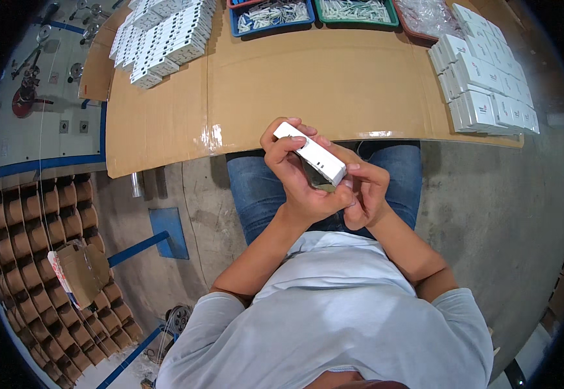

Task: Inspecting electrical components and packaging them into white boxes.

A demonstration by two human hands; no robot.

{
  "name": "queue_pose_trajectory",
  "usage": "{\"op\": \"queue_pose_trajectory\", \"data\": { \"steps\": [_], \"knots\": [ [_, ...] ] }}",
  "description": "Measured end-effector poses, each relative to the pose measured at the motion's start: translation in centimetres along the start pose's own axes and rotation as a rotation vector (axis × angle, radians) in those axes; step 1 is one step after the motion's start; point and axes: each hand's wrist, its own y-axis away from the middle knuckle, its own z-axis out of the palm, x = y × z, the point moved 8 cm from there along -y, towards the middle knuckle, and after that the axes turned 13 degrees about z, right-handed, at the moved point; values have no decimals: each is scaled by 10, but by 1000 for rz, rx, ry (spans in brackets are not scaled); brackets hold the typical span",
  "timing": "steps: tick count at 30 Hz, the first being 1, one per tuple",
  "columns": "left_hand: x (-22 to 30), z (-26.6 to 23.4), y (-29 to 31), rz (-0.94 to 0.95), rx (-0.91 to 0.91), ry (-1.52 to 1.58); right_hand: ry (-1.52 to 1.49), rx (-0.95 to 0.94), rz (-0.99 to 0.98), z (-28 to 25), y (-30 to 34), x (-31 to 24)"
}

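A small white box (pixel 311 153), long and narrow with small dark marks on its face, is tilted between my two hands above my lap. My left hand (pixel 293 170) wraps round it, fingers over the upper end and thumb below. Something dark and greenish shows under the box; I cannot make out what it is. At the lower right end, the bent fingers of my right hand (pixel 368 188) are closed against the box, with thumb and fingertips close together. What the right fingertips pinch there, if anything, is hidden.
Cardboard (pixel 275 87) covers the table ahead. White pieces with dark marks (pixel 165 42) are stacked at far left, white cartons (pixel 483 81) at right. A blue tray (pixel 272 32) and a green tray (pixel 360 23) hold small parts. A divided cardboard crate (pixel 32 272) lies lower left.
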Motion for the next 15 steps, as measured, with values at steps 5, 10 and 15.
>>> {"op": "queue_pose_trajectory", "data": {
  "steps": [5, 10, 15],
  "knots": [
    [-4, 2, 1, -61, -36, 26, 89, 51, 53, -6, 4, 0],
    [-6, 0, -4, -131, -7, 47, 139, 138, 198, -5, -11, -23],
    [-8, -5, -4, -124, -121, -20, 602, 232, 172, -7, -25, -34]
  ]
}}
